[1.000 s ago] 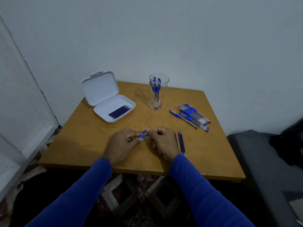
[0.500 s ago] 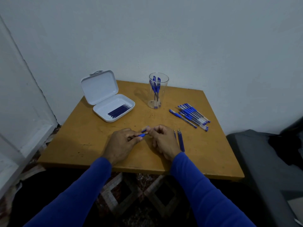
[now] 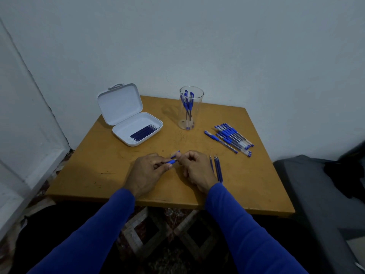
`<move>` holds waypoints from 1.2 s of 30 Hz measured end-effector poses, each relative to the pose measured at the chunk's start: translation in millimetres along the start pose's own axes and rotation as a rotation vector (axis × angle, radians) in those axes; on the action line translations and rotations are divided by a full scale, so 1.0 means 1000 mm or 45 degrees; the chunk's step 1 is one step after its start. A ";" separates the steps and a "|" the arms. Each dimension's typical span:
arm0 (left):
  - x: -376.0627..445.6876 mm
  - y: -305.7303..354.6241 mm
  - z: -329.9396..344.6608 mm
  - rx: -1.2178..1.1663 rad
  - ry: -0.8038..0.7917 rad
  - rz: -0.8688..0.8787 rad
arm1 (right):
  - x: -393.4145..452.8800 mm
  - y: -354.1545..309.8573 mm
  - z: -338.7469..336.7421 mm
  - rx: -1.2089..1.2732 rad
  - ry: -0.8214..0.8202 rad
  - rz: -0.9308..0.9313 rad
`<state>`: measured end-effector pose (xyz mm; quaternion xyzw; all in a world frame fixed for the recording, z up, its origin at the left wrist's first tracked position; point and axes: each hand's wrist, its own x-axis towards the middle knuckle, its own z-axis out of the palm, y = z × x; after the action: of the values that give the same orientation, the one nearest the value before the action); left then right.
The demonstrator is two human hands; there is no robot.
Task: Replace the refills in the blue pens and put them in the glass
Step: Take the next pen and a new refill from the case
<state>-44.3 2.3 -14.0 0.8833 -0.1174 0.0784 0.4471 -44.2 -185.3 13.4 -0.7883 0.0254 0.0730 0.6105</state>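
Note:
My left hand (image 3: 147,173) pinches a blue pen (image 3: 171,161) by its grip, near the table's middle. My right hand (image 3: 197,171) is curled and meets the pen's end with its fingertips; a small blue piece (image 3: 175,153) shows just above them. The clear glass (image 3: 190,107) stands at the back with a few blue pens upright in it. Several blue pens (image 3: 231,138) lie in a loose pile at the right. A few loose refills (image 3: 217,168) lie beside my right hand.
An open white case (image 3: 136,123) with several dark refills (image 3: 145,132) sits at the back left of the wooden table (image 3: 98,165). A white wall is behind, a white door frame at the left and a dark grey seat (image 3: 320,194) at the right.
Both hands have stayed in place, working on the pen with small finger movements. The view has shifted slightly.

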 end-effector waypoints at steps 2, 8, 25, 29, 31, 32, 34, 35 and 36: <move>0.000 0.000 0.000 0.005 -0.003 -0.001 | 0.001 0.001 -0.002 0.003 -0.019 -0.021; 0.000 0.001 -0.002 -0.001 0.001 0.039 | -0.002 -0.004 -0.005 0.134 -0.082 -0.005; 0.001 0.001 -0.001 -0.001 0.007 0.001 | 0.006 -0.006 -0.002 -0.277 0.274 0.061; 0.000 0.000 0.000 -0.034 0.013 0.010 | 0.019 -0.010 0.003 -0.629 0.207 0.055; 0.000 -0.001 -0.001 -0.025 0.013 0.017 | 0.029 -0.017 0.004 -0.701 0.103 0.196; 0.000 -0.002 -0.001 -0.017 0.013 0.023 | 0.033 -0.020 0.004 -0.734 0.068 0.247; 0.000 -0.001 -0.001 -0.013 0.012 0.026 | 0.036 -0.021 0.005 -0.756 0.047 0.284; 0.000 -0.001 -0.001 -0.015 0.012 0.023 | 0.037 -0.022 0.005 -0.755 0.046 0.292; 0.000 0.000 -0.001 -0.019 0.013 0.022 | 0.037 -0.022 0.005 -0.758 0.044 0.297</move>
<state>-44.3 3.1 -13.8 0.8785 -0.1231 0.0860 0.4535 -5.4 -172.7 27.5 -0.9252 0.1036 0.1332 0.3398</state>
